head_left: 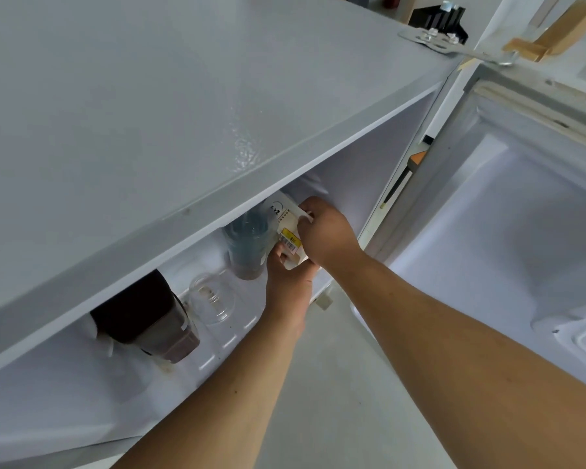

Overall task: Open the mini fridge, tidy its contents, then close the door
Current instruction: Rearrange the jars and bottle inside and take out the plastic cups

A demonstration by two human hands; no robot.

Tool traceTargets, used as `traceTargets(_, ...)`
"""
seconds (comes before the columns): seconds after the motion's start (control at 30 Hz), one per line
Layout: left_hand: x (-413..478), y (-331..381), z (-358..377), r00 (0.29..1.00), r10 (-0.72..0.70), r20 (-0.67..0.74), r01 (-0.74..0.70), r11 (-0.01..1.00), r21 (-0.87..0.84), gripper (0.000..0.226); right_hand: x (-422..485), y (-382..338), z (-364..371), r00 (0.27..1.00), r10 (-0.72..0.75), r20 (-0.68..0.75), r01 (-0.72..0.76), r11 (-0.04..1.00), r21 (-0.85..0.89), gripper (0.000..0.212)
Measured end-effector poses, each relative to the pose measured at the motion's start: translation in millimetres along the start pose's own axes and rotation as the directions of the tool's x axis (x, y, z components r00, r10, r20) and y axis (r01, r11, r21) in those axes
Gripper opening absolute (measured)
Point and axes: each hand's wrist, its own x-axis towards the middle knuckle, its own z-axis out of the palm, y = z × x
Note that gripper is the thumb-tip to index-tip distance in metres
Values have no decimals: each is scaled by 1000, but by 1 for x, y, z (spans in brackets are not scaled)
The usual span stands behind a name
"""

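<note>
The mini fridge [149,130] stands open, seen from above, its door [521,214] swung out to the right. Both hands reach into the right end of the shelf and hold a white carton [286,225] with a yellow price label. My left hand [286,292] grips its lower edge from below. My right hand [329,235] grips its right side near the top. Just left of the carton stands a bluish translucent cup [247,245]. Further left are a clear glass [212,299] and a dark container [146,319], tilted toward me.
The white shelf floor [65,401] runs along the lower left. The grey floor [335,384] shows below my arms. On top, at the back right, sit a metal hinge plate [430,38], a black object [440,16] and a wooden piece [555,32].
</note>
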Motion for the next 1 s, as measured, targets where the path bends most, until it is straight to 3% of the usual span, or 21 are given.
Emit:
traceTargets(0.23,10,7,0,1000,2,-13,-2,1000,-12,95,8,-6,6,999,40,-2,-39,994,102,35)
traceTargets(0.43,4,14,-9,998,-51,-37,54,992,110,70,-1,-6,1,999,49,-3,-48,992,114,33)
traceTargets(0.53,-12,16,-23,986,-126,-105,147,963,227,43,-18,-2,-6,989,-17,-147,12,999,-34,43)
traceTargets(0.6,-24,20,-34,983,-77,-166,118,960,253,13,-30,-3,-11,953,-109,-283,85,992,-94,43)
traceTargets(0.67,-31,27,-43,960,129,-247,-32,932,362,12,-35,-11,-14,942,-133,-309,125,991,-46,34)
traceTargets(0.77,-30,42,-50,848,324,-419,-173,917,361,5,-29,-28,-14,992,41,-122,-16,980,198,31)
traceTargets(0.83,-22,51,-49,806,306,-507,-211,948,237,17,-24,-38,-13,988,150,29,-152,940,306,33)
traceTargets(1.0,1,59,-47,816,217,-536,-183,976,117,34,-16,-48,-5,929,284,237,-367,790,492,30)
